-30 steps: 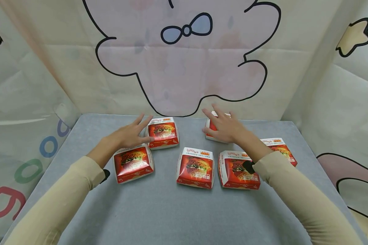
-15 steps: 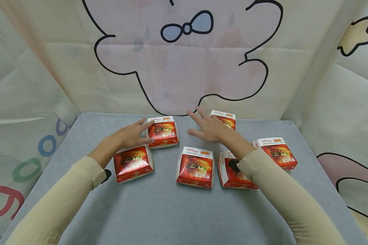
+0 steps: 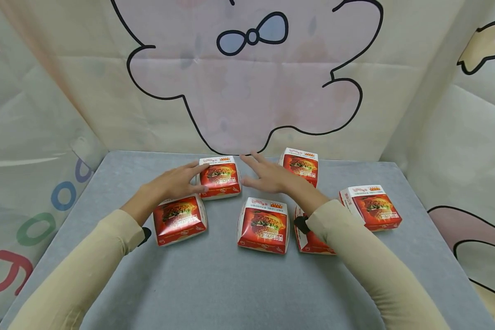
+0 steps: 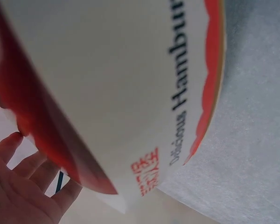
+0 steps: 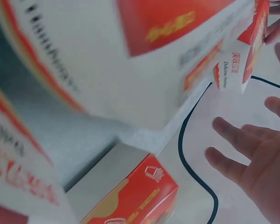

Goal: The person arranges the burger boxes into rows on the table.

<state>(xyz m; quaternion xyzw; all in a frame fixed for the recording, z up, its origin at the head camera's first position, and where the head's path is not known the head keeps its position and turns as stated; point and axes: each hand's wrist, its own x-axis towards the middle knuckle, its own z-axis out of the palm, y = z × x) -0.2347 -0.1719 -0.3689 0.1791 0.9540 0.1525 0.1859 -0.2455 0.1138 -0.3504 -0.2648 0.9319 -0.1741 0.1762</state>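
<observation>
At the back left of the table, a red-and-white hamburger box (image 3: 219,179) sits between my hands. My left hand (image 3: 174,183) lies at its left side, fingers spread, index fingertip and thumb overlapping its top. In the left wrist view the left hand (image 4: 25,186) is beyond a nearer box (image 4: 112,84). My right hand (image 3: 268,176) has its fingers extended toward the box's right edge, thumb right at that edge. The right wrist view shows the right hand (image 5: 256,154) with spread fingers and nothing in its grasp.
Similar boxes stand around: one at front left (image 3: 179,219), one at front middle (image 3: 264,227), one partly under the right sleeve (image 3: 313,244), one at back right (image 3: 302,166), another at far right (image 3: 375,208). Printed cloth walls enclose the grey table (image 3: 214,288).
My right hand has moved left from over the back-right box to the right edge of the back-left box. The left hand has barely shifted, its index finger bending in over the box.
</observation>
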